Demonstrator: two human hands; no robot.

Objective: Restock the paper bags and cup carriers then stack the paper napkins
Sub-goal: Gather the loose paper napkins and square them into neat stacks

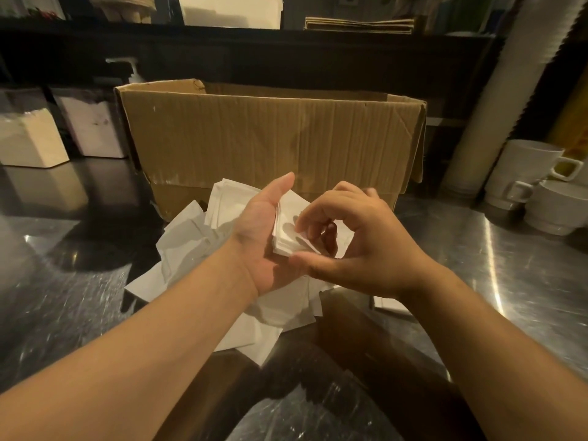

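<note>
Napkins (pixel 288 232) in a small white stack are held above the tabletop (pixel 509 281), just in front of the cardboard box (pixel 270 135). The stack is cradled in the left hand (pixel 264 237), palm turned inward and thumb raised, while its near edge is pinched by the curled fingers of the right hand (pixel 359 246). Loose napkins (pixel 197 249) are heaped below, against the box front. White mugs (pixel 528 173) are stacked right of the box.

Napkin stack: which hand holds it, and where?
Both. The small napkin stack lies in the left hand, against palm and fingers; the right hand curls round its right edge, thumb below, fingertips on top.
</note>
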